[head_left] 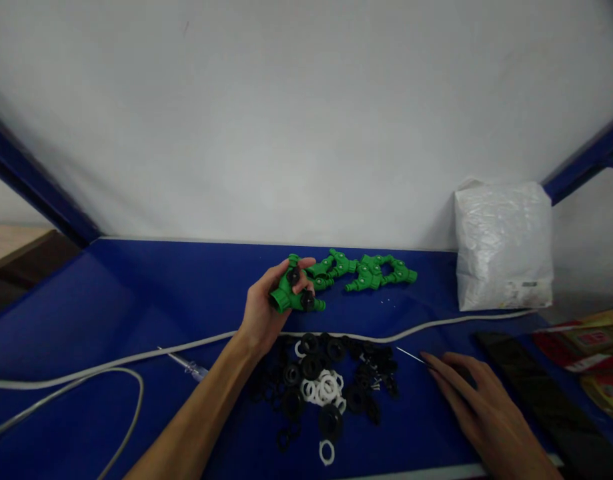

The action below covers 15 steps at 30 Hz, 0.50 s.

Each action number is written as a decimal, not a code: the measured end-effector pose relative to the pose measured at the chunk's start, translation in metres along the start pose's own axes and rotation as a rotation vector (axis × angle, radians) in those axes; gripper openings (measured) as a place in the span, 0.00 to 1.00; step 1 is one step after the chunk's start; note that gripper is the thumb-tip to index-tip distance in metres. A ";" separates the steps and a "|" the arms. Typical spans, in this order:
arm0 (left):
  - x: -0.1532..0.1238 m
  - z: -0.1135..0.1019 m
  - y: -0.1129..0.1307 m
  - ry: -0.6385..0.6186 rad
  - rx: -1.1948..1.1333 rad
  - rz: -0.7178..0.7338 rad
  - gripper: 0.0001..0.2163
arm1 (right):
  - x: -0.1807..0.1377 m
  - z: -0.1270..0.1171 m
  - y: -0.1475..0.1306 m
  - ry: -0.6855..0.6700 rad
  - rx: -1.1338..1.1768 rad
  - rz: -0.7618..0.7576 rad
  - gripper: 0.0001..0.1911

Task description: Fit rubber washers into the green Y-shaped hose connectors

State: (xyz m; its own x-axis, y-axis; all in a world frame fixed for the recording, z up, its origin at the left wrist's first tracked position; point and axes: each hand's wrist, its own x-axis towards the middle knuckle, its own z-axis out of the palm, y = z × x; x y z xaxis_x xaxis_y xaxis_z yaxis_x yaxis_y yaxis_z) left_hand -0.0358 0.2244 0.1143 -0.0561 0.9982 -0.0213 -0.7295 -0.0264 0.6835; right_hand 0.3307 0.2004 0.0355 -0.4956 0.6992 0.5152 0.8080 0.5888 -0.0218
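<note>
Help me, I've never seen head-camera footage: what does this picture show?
There's no machine: a camera on a person's head looks forward and down at their two bare hands. The left hand holds a green hose splitter with black knobs. The right hand is at one end of a thin metal rod; its grip is hard to judge. On the blue table lie more green splitters, black rings, white rings, a white cord and a clear-handled screwdriver. At right stands a white wrapped package.

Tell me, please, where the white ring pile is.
In the head view, the white ring pile lies at lower centre on the blue table, among black rings, between the left forearm and right hand.
</note>
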 end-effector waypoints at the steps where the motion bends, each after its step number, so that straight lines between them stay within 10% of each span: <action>1: 0.000 0.000 0.000 0.010 -0.007 -0.007 0.16 | 0.000 0.002 -0.002 0.015 0.007 0.011 0.21; 15: -0.004 0.006 -0.001 0.074 0.046 -0.035 0.13 | -0.023 0.025 0.013 0.160 0.034 -0.142 0.32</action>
State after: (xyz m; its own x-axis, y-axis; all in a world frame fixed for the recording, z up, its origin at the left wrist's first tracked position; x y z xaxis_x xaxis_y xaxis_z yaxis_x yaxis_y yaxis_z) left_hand -0.0304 0.2212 0.1180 -0.0824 0.9917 -0.0987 -0.6997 0.0129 0.7144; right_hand 0.3450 0.2023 0.0014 -0.5448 0.5361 0.6448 0.7210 0.6921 0.0338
